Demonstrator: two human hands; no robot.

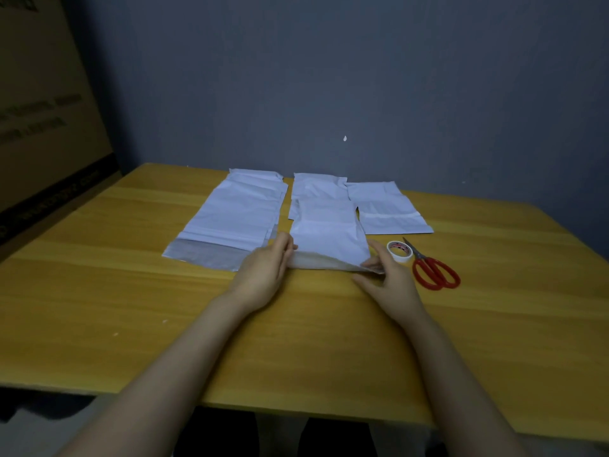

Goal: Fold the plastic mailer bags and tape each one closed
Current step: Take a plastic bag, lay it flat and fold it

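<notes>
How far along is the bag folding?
The back bag and right bag look folded already. The left hand and right hand pinch the near edge of the current bag. The stack at left waits unfolded; the tape roll and scissors lie untouched.

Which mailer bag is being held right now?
The middle front bag, near edge pinched by left hand and right hand; the left stack and right bag lie flat.
</notes>
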